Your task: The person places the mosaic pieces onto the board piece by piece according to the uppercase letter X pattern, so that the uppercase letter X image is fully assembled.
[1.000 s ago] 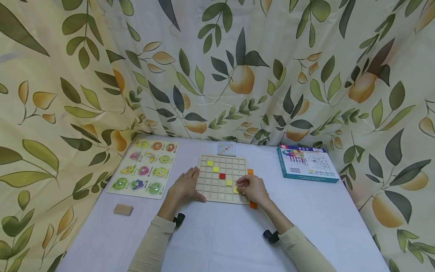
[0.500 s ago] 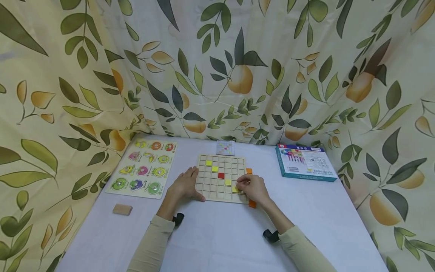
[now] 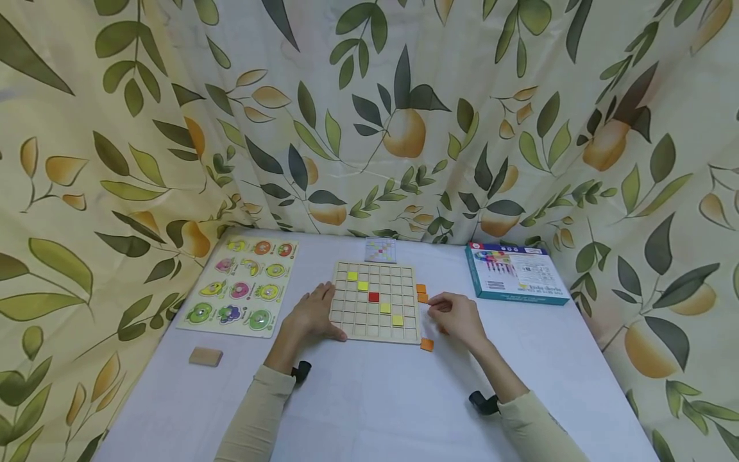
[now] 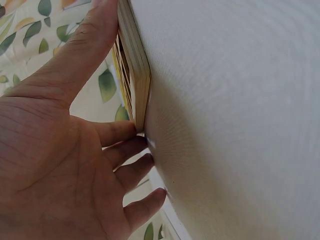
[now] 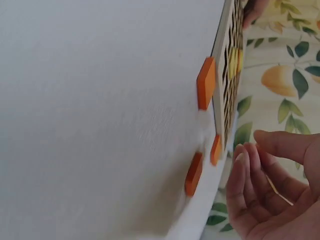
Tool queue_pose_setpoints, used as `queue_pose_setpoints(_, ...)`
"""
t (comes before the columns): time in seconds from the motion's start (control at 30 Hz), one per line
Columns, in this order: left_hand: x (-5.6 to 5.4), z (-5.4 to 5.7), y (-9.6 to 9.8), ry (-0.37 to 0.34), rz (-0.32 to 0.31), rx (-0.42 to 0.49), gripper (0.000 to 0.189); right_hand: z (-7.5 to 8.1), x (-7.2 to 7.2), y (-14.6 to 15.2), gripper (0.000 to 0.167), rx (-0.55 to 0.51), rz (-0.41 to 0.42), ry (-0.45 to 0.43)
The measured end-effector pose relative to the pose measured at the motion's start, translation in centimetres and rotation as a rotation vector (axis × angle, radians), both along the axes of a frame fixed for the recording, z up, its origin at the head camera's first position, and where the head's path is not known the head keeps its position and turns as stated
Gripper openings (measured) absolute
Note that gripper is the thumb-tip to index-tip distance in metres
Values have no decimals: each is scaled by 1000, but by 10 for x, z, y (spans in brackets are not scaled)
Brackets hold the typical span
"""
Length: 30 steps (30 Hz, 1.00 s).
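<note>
A wooden grid board (image 3: 360, 327) lies on the table. Several yellow tiles (image 3: 397, 320) and one red tile (image 3: 374, 297) run in a diagonal across its cells. At the board's left edge and near corner rests my left hand (image 3: 312, 314), its thumb and fingers spread and touching the sides, as the left wrist view (image 4: 75, 145) confirms. To the right of the board, my right hand (image 3: 458, 317) hovers with bent fingers. Thumb and fingertips sit apart in the right wrist view, with nothing seen between them. Three orange tiles (image 5: 206, 84) lie beside the board's right edge.
Behind the board lies a small pattern card (image 3: 380, 249). A fruit puzzle board (image 3: 245, 314) is at left, with a wooden block (image 3: 205, 357) nearer. A teal-edged box (image 3: 516, 276) lies at right. Leaf-patterned curtains (image 3: 369, 128) surround the white table (image 3: 369, 410).
My right hand has left the lower-right yellow tile, which now lies uncovered in its cell, and moved right, off the board. My left hand stays at the board's edge.
</note>
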<state>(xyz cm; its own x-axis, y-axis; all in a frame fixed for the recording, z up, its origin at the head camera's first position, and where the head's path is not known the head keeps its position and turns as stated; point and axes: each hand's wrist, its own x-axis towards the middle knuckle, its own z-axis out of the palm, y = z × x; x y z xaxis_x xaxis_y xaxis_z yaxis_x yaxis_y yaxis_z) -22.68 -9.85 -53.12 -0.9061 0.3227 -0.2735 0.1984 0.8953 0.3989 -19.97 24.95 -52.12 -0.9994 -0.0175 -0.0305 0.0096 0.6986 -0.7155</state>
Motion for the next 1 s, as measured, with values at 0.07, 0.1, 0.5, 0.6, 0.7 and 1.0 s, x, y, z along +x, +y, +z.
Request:
queue_pose_setpoints(0.07, 0, 0, 0, 1, 0, 3, 132, 0, 1, 7, 22, 13, 10, -10)
queue_pose_setpoints(0.1, 0, 0, -1, 1, 0, 2, 132, -1, 1, 11, 23, 22, 18, -20)
queue_pose_setpoints(0.5, -3, -4, -1, 8, -20, -9, 134, -11, 8, 38, 28, 159, 70, -101)
queue_pose_setpoints(0.6, -3, -3, -2, 9, -18, -12, 134, -13, 8, 40, 28, 156, 78, -102)
queue_pose_setpoints(0.7, -3, -3, -1, 10, -17, -13, 134, -12, 7, 41, 29, 154, 90, -87)
queue_pose_setpoints(1.0, -2, -3, -1, 17, -18, -15, 133, -8, 6, 42, 33, 138, 73, -58)
